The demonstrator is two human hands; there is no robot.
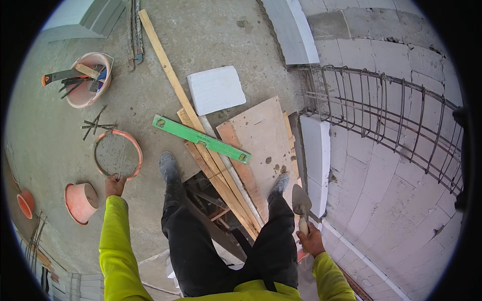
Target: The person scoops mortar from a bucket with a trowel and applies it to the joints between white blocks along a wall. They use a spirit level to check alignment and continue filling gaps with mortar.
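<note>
At the left, my left hand [115, 185] is closed at the near edge of an orange bucket [139, 149] filled with grey mortar [114, 150]; a thin wire handle runs up to my fingers. My right hand [312, 240], low on the right, grips the handle of a trowel [301, 201]. Some grey mortar sticks to the trowel's blade, which points away from me. Between my arms, a green spirit level [202, 139] lies across wooden planks [173, 70].
A tool bucket [90, 100] holds a handsaw [60, 76]. Another orange bucket [82, 201] lies left of my hand. A white block [217, 90] rests ahead. Below the planks gapes an opening [207, 193]. Right, a rebar cage [386, 110] juts from the block wall [366, 185].
</note>
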